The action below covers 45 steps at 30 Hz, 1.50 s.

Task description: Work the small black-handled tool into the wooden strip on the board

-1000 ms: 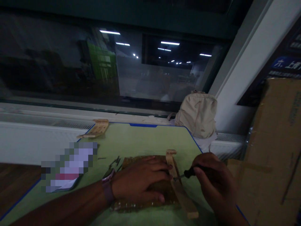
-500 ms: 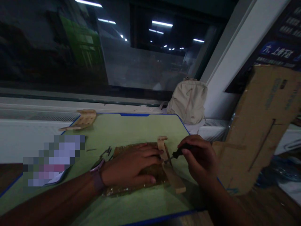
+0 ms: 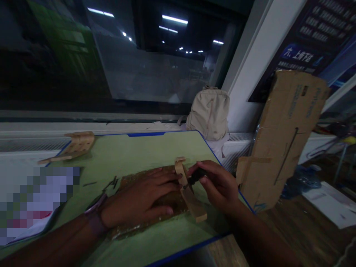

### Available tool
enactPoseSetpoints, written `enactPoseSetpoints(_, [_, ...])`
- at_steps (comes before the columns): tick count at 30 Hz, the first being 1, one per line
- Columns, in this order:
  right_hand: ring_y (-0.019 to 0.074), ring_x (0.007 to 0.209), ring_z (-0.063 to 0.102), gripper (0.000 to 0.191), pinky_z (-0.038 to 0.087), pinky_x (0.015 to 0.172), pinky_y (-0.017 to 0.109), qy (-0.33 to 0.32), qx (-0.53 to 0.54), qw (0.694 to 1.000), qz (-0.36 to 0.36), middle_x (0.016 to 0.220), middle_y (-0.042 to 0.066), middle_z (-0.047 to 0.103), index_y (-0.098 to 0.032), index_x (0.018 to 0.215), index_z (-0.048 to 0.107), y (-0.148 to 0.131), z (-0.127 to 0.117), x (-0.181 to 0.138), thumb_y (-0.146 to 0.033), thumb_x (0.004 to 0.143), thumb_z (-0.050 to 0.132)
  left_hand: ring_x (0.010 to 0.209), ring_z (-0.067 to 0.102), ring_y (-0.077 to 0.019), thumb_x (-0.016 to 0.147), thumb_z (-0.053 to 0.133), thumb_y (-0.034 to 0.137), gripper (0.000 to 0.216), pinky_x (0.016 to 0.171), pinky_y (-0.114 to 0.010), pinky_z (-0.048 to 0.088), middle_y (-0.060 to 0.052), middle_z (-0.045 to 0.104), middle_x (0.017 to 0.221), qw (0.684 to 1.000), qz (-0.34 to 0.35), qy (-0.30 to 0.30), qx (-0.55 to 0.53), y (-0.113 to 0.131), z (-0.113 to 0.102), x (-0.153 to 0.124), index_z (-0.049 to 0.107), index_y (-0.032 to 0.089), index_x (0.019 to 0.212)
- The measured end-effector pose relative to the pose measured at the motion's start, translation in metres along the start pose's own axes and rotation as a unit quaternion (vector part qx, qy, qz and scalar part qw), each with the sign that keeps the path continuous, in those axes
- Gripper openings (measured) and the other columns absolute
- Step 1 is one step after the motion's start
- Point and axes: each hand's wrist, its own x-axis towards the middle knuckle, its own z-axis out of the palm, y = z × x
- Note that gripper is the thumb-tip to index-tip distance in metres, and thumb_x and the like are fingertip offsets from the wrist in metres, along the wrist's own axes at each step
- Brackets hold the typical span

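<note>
My left hand [image 3: 141,194] lies flat, fingers spread, on a brown wooden panel [image 3: 130,226] wrapped in clear film, on a green mat [image 3: 144,152]. Its fingertips touch a light wooden strip [image 3: 191,205] that stands on edge along the panel's right side. My right hand [image 3: 217,185] is closed on a small black-handled screwdriver [image 3: 196,175], whose tip points at the strip. A watch sits on my left wrist.
Several small dark screws [image 3: 111,182] lie left of the panel. Another wooden piece [image 3: 76,144] with holes rests at the mat's far left corner. A beige backpack [image 3: 208,113] stands by the window, a large cardboard box [image 3: 283,133] at the right. A blurred paper [image 3: 36,200] lies at left.
The view has swung to the right and down, so the box and floor show more. My right hand has drawn nearer to the strip with the screwdriver. My left hand stays on the panel.
</note>
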Motion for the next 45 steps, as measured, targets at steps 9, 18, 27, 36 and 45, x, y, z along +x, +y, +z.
enactPoseSetpoints(9, [0.0255,0.095,0.078,0.032,0.068,0.075,0.041,0.032,-0.089,0.994,-0.056,0.106,0.012,0.077,-0.025,0.136,0.072,-0.004,-0.008,-0.001,-0.032,0.109,0.057,0.159,0.046,-0.0355,0.11,0.064,0.055,0.056,0.132,-0.057,0.034,-0.011,0.053,0.169,1.0,-0.017,-0.016,-0.001,0.001,0.0,-0.001,0.057,0.028,0.158])
enactPoseSetpoints(18, [0.021,0.095,0.079,0.034,0.068,0.075,0.037,0.03,0.012,0.999,-0.013,0.105,0.007,0.081,-0.032,0.137,0.069,0.001,0.001,0.001,-0.019,0.106,0.062,0.159,0.045,-0.0347,0.11,0.065,0.055,0.057,0.133,-0.054,0.034,-0.012,0.053,0.168,1.0,0.002,0.001,-0.003,0.0,-0.001,-0.001,0.055,0.027,0.159])
enactPoseSetpoints(27, [0.0207,0.073,0.07,0.028,0.059,0.059,0.032,0.057,-0.097,0.993,-0.036,0.085,0.005,0.072,-0.024,0.127,0.075,0.002,-0.009,-0.002,-0.023,0.104,0.06,0.15,0.055,-0.036,0.109,0.062,0.062,0.055,0.132,-0.054,0.035,-0.013,0.061,0.16,1.0,-0.006,0.001,-0.015,-0.001,0.003,0.0,0.063,0.023,0.149])
enactPoseSetpoints(36, [0.021,0.084,0.08,0.044,0.069,0.068,0.032,0.037,-0.012,0.999,0.003,0.098,0.005,0.081,-0.032,0.145,0.067,0.007,-0.005,-0.009,-0.016,0.104,0.063,0.147,0.058,-0.0357,0.111,0.046,0.071,0.062,0.129,-0.055,0.036,-0.016,0.064,0.156,1.0,-0.014,0.006,-0.015,-0.003,0.008,0.001,0.067,0.021,0.142])
enactPoseSetpoints(45, [0.0268,0.09,0.084,0.029,0.071,0.072,0.037,0.053,-0.13,0.989,-0.049,0.1,0.011,0.084,-0.025,0.131,0.076,0.007,-0.013,-0.005,-0.034,0.107,0.062,0.151,0.055,-0.0344,0.109,0.05,0.072,0.06,0.13,-0.056,0.036,-0.012,0.061,0.16,1.0,-0.019,-0.003,-0.024,-0.004,0.007,0.001,0.062,0.026,0.146])
